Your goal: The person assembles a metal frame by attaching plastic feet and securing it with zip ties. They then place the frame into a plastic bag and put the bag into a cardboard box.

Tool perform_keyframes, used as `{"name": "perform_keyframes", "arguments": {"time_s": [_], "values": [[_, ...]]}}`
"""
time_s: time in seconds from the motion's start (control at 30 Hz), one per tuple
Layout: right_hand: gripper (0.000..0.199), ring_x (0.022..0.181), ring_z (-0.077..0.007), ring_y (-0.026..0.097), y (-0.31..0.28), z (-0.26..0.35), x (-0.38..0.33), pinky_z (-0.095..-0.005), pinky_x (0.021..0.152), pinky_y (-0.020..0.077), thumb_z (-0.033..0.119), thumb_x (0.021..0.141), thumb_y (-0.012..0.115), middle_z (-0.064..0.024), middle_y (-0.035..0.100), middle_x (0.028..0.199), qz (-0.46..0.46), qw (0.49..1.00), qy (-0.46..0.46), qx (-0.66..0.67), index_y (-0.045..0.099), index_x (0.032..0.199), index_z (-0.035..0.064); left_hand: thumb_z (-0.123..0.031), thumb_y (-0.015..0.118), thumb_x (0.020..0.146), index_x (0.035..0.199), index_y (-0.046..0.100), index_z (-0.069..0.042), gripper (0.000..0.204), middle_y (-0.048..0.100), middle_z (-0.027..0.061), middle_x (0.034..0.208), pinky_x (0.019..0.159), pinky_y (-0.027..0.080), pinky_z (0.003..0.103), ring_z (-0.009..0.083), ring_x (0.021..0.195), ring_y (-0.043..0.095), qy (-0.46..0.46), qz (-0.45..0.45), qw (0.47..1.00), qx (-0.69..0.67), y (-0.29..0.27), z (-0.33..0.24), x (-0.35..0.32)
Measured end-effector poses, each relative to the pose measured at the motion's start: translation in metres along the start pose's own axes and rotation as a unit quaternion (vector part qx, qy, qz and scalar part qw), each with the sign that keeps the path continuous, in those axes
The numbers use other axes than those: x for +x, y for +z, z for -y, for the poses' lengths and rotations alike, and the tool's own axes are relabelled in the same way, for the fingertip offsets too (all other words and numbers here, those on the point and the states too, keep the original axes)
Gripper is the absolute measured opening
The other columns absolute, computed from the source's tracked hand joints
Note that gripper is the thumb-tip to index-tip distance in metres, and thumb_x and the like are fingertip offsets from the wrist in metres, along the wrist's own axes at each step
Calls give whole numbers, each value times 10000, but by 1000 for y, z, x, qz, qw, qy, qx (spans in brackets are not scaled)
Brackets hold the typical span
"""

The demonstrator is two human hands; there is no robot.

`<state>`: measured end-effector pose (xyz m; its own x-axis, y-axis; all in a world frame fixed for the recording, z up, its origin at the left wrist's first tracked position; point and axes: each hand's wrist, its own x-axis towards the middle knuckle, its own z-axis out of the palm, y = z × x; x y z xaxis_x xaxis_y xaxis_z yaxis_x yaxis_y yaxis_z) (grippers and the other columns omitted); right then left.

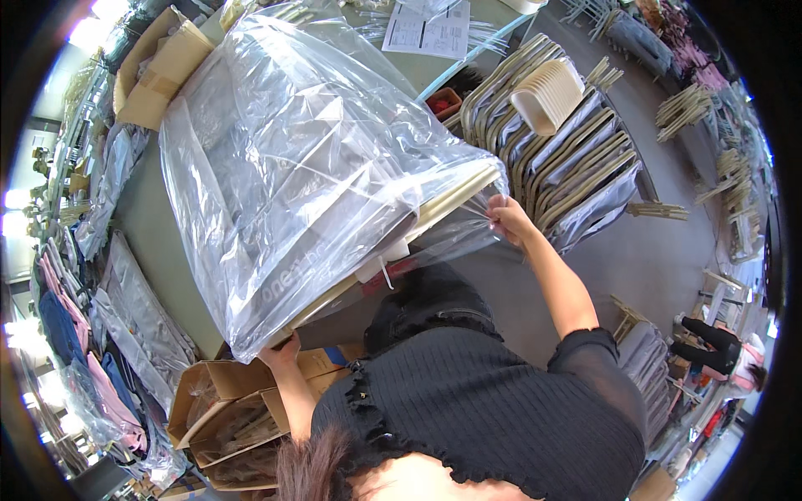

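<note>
A large clear plastic bag (276, 159) lies over a flat item with grey fabric (347, 196) and a cream-coloured frame (451, 199) on the work table. The bag's near edge hangs loose along the frame bars, where a white tie (386, 274) sticks out. My right hand (508, 219) pinches the bag's edge at the near right corner, pulling the film into creases. At the near left corner, my left hand (280, 349) is closed around the corner of bag and frame. Its fingers are partly hidden beneath the film, so what they press on is only partly visible.
Cardboard boxes (230, 409) stand low at my left, and another open box (163, 71) is at the table's far left. To the right are rows of cream frames with grey fabric (568, 154). A printed sheet (428, 29) lies at the back. Another person (723, 355) is far right.
</note>
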<state>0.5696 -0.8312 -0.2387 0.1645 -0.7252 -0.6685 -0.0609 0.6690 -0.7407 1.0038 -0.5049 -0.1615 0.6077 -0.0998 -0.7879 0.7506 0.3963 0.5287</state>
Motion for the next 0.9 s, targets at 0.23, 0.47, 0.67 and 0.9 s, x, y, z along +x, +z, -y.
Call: {"name": "perform_keyframes", "arguments": {"time_s": [0.23,0.47,0.67,0.9], "values": [[225,472,-127,553,0,54,-29,-258,389,399,240,890,570,-45,602,638,-101,986,-46,-123,583,788,40,-484,513,829,1247,517,-138,543,536,98,1274,1001,357,520,304,1196,470,-52,70,994,-67,-22,49,59],[251,715,-227,629,-64,-25,-4,-337,723,494,238,831,608,-108,648,773,-385,860,-228,-245,610,908,-1,-311,542,859,1191,539,-65,413,609,87,1131,808,522,368,263,998,601,88,183,977,68,-76,44,107],[172,865,-371,585,1,65,-48,-404,768,470,186,865,559,-176,608,864,-223,765,-397,-455,577,949,37,-169,482,874,989,636,6,260,671,179,932,771,493,445,355,878,631,483,-117,621,606,-111,-40,131],[253,867,-216,630,-86,103,-43,-330,775,479,65,794,583,-115,654,926,-5,823,-171,-542,580,1047,52,-219,522,831,867,635,-32,221,659,194,811,698,474,471,397,798,623,416,-214,626,624,-87,-46,71]]}}
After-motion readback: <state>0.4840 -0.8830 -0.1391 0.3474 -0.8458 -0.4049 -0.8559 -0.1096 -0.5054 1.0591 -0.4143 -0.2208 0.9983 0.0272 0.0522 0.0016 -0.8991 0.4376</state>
